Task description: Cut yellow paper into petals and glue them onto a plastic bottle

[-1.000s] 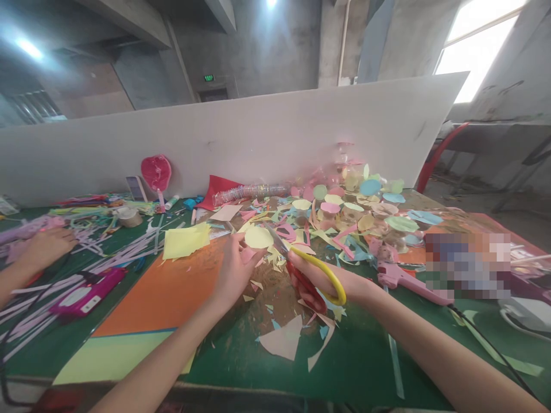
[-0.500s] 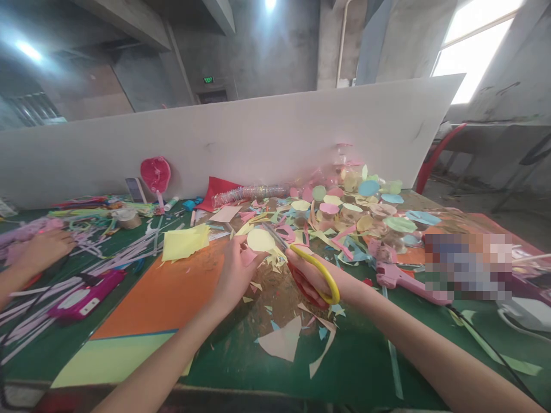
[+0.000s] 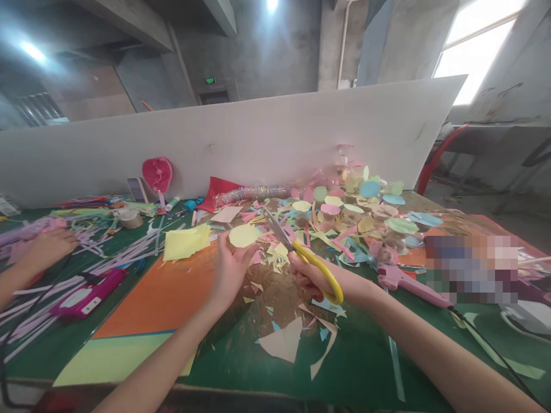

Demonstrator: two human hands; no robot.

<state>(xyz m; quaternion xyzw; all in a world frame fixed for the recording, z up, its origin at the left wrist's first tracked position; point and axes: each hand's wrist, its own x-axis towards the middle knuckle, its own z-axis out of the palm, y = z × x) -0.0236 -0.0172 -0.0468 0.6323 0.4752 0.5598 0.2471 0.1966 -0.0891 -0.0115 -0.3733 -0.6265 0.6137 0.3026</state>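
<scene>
A rounded pale yellow paper piece [image 3: 243, 235] is pinched between the thumb and fingers of my left hand [image 3: 232, 267], above the table's middle. My right hand [image 3: 310, 275] is wrapped round the yellow handles of a pair of scissors [image 3: 282, 231]. The blades point up and to the left, a little right of the paper and apart from it. Small paper scraps [image 3: 278, 257] lie beneath and between both hands. Left of my left hand is a stack of yellow paper [image 3: 187, 242] on an orange sheet [image 3: 159, 292].
Cut paper discs [image 3: 401, 225] are heaped at the back right. A pink glue gun [image 3: 413, 287] lies at the right with its cord. Another person's hand [image 3: 54, 246] is among strips at the far left, behind a magenta box [image 3: 88, 293]. A white board [image 3: 258, 143] stands behind.
My left hand has moved slightly left with the yellow paper, away from the scissors. The scissors have shifted slightly right and down in my right hand.
</scene>
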